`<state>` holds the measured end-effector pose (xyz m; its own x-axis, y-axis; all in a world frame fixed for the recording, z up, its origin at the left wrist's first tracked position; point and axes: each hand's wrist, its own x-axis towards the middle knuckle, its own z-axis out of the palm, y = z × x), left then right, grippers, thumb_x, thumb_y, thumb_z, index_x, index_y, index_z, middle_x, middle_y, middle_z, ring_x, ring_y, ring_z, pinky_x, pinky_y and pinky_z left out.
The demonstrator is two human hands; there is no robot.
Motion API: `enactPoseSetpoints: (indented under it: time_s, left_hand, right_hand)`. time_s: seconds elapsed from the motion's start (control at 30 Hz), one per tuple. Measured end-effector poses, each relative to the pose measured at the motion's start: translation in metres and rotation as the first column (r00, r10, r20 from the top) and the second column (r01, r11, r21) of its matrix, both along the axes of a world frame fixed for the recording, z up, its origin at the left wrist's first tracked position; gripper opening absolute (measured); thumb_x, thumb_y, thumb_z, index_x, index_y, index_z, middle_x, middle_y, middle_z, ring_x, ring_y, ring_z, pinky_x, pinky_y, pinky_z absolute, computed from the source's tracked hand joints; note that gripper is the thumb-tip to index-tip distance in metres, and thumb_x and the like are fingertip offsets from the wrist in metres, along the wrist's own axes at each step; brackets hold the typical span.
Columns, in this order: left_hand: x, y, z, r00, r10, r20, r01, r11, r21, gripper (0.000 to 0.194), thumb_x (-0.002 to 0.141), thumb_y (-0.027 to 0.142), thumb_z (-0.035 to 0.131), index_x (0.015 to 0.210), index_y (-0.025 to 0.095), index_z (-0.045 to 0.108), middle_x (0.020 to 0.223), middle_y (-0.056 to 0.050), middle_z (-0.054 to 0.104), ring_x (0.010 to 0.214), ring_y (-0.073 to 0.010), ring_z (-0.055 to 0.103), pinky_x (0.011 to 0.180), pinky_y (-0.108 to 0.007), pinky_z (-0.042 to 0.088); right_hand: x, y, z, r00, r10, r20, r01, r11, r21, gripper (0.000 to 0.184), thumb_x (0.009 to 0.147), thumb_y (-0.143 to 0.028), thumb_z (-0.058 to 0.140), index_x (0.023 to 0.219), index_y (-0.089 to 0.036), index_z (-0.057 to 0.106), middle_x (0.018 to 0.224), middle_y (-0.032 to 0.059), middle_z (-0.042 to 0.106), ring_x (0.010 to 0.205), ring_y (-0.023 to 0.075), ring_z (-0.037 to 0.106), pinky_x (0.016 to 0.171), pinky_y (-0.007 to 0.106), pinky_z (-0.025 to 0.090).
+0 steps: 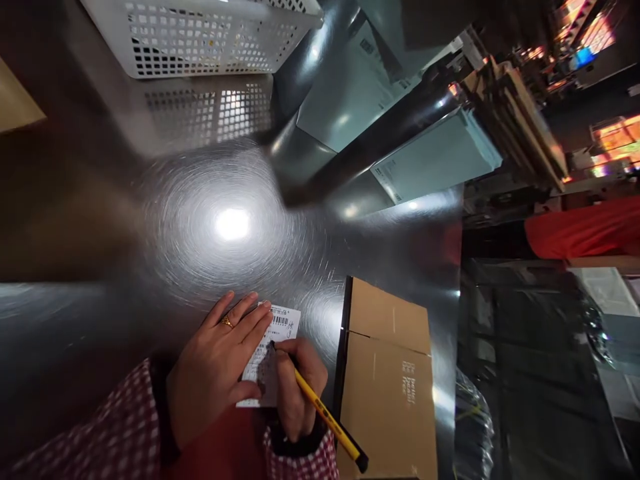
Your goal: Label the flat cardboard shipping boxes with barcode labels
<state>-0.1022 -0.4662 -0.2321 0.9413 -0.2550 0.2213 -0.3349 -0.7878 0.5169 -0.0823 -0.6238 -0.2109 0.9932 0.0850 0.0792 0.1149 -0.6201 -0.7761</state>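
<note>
A white printed slip (267, 383) with a barcode and handwritten marks lies flat on the metal table. My left hand (215, 363), a ring on one finger, rests stretched out over the slip's left side and holds it down. In my right hand (297, 390) is a yellow pen with black ends (327, 417), gripped between the fingers. Its tip meets the slip or sits just above it; the fingers partly hide that spot. Just right of my right hand lies a brown cardboard box (387, 393) with white lettering.
A white perforated plastic basket (210, 40) stands at the back left of the shiny table (190, 240). Pale packets (435, 160) and a dark post (380, 133) are at the back right. Flat cardboard (520, 127) is stacked beyond, and a red sleeve (585, 227) shows at far right.
</note>
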Motion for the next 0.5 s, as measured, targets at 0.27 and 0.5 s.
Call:
enactPoseSetpoints:
  time_s: [0.27, 0.5]
  left_hand:
    - [0.0010, -0.0012, 0.0005, 1.000, 0.010, -0.016, -0.010, 1.000, -0.026, 0.086, 0.071, 0.067, 0.071, 0.138, 0.015, 0.051, 0.147, -0.003, 0.052, 0.137, -0.0285, 0.044, 0.121, -0.046, 0.017]
    - [0.0013, 0.0002, 0.0015, 1.000, 0.001, 0.000, -0.001, 1.000, -0.016, 0.089, 0.067, 0.065, 0.075, 0.136, 0.014, 0.052, 0.146, -0.003, 0.053, 0.136, -0.0283, 0.046, 0.119, -0.046, 0.018]
  right_hand:
    - [-0.0012, 0.0002, -0.0002, 0.988, -0.152, 0.005, 0.151, 0.988, 0.019, 0.017, 0.078, -0.024, 0.053, 0.064, -0.019, 0.061, 0.051, -0.0022, 0.056, 0.045, 0.0119, 0.051, 0.042, 0.022, 0.039]
    - [0.0011, 0.0010, 0.0008, 0.993, -0.119, -0.027, 0.119, 0.993, 0.004, 0.017, 0.078, -0.023, 0.052, 0.063, -0.019, 0.060, 0.050, -0.0024, 0.054, 0.045, 0.0117, 0.049, 0.042, 0.022, 0.038]
